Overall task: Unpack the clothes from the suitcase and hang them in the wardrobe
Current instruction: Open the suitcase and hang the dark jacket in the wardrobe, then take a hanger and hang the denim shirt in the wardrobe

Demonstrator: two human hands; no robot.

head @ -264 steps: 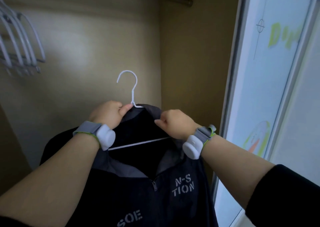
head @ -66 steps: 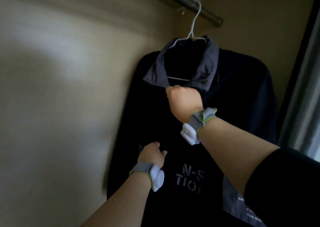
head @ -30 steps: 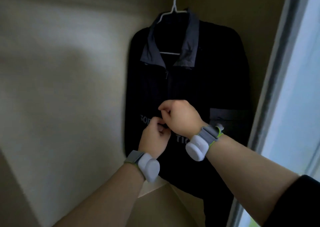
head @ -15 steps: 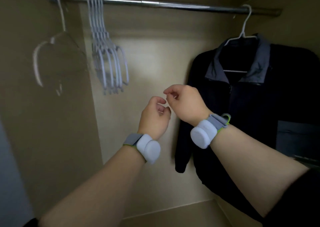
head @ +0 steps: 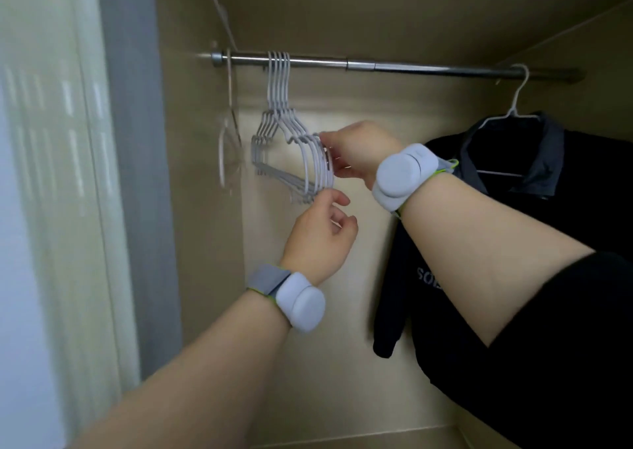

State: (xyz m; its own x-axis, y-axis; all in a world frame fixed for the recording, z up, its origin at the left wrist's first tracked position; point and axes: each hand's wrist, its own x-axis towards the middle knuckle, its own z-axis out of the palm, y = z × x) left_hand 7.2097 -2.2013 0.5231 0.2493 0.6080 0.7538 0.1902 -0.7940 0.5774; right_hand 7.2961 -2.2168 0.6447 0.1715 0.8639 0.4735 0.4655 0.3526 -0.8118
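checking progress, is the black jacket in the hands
No, the jacket hangs from the rail on a white hanger at the right.

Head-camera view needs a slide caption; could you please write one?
Right hand grips white wire hangers bunched on the metal wardrobe rail; black jacket already hung.

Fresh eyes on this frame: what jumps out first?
The right hand pinches the right ends of a bunch of white hangers on the left part of the rail. The left hand hovers loosely curled just below them. At far right, a black jacket hangs from the same rail.
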